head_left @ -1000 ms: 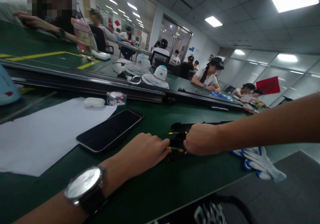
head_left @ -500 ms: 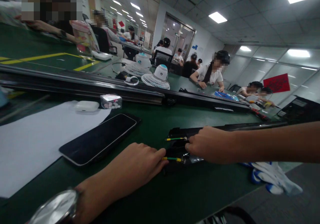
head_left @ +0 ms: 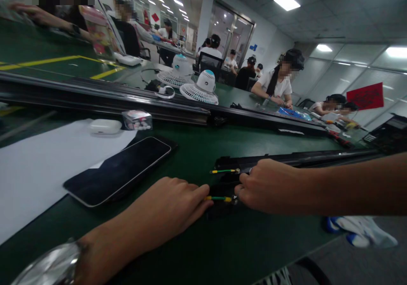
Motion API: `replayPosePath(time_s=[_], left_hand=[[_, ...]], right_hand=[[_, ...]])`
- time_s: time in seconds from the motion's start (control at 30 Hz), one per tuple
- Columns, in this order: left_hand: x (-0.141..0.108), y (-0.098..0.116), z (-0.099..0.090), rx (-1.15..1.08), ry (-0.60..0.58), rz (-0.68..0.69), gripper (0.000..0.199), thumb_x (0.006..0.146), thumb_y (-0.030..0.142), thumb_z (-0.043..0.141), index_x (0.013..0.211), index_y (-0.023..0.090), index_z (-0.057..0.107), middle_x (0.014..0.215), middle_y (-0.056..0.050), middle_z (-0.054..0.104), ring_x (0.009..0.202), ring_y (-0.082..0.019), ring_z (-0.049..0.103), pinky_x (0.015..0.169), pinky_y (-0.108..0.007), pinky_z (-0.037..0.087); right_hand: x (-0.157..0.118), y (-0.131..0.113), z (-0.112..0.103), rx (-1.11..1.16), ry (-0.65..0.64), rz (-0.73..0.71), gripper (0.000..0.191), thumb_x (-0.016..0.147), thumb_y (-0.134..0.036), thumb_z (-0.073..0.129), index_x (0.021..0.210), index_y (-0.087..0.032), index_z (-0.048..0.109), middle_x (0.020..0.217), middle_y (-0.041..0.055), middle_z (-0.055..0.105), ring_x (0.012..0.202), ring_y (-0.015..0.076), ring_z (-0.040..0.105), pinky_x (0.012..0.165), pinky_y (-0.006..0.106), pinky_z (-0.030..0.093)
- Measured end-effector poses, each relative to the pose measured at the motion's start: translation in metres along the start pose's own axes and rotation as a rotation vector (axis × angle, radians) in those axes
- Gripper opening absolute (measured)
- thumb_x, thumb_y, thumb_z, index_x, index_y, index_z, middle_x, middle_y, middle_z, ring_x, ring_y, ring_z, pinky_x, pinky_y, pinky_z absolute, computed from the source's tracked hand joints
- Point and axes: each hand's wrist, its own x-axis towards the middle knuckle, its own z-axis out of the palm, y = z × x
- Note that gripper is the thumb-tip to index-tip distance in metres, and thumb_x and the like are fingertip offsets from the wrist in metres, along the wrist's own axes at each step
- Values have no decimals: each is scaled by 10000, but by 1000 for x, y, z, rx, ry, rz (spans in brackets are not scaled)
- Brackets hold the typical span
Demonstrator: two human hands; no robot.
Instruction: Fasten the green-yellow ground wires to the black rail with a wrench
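My left hand (head_left: 178,208) pinches the left end of a short green-yellow wire (head_left: 219,199) between thumb and fingers. At the wire's right end is a metal ring lug (head_left: 234,199), and the closed fingers of my right hand (head_left: 263,185) are right beside it; what they hold is hidden. A second green-yellow wire (head_left: 224,171) lies just behind, its ring end on a long black profile (head_left: 286,160) that runs off to the right behind my right hand.
A black phone (head_left: 119,170), a white sheet (head_left: 41,166), an earbud case (head_left: 105,126) and a clear box (head_left: 137,120) lie left. Long black rails (head_left: 104,100) cross behind, with white fans (head_left: 199,88) beyond. Gloves (head_left: 365,230) sit at the right edge. Several people work farther back.
The camera view has shifted and tilted slightly. My right hand has moved slightly down beside the front wire's lug, and my left hand keeps its pinch.
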Motion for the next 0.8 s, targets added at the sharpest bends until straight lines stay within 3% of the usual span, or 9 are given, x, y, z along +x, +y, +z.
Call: replayPosePath(time_s=[0.53, 0.8], left_hand=[[2, 1, -2, 23, 28, 17, 158, 1041, 310, 540, 953, 242, 653, 802, -6, 692, 657, -206, 654, 590, -330, 399], [4, 4, -6, 65, 21, 12, 162, 1039, 309, 556, 941, 239, 665, 798, -5, 711, 665, -215, 673, 591, -320, 412]], right_hand=[[10, -2, 2, 50, -106, 20, 104, 989, -177, 591, 961, -127, 678, 701, 72, 727, 626, 229, 719, 454, 300, 303], [19, -5, -6, 147, -277, 153, 135, 1003, -191, 577, 1043, -126, 689, 867, 77, 754, 763, 224, 734, 561, 312, 512]])
